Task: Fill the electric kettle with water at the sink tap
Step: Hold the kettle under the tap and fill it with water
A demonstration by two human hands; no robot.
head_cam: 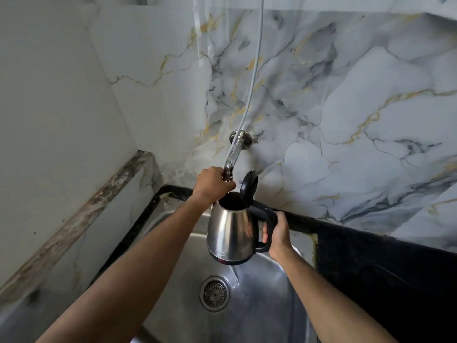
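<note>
Here the right hand [278, 235] has its fingers wrapped round the black handle of the steel kettle [231, 232], held above the sink [259, 293] with its lid [249, 185] tipped up. The left hand [212, 184] closes over the tap [233, 157]; water flow is hard to make out.

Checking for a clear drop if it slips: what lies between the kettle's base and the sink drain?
Nothing solid. In the head view, the kettle hangs in the air above bare steel sink and the drain; only a thin run of water shows there.
</note>
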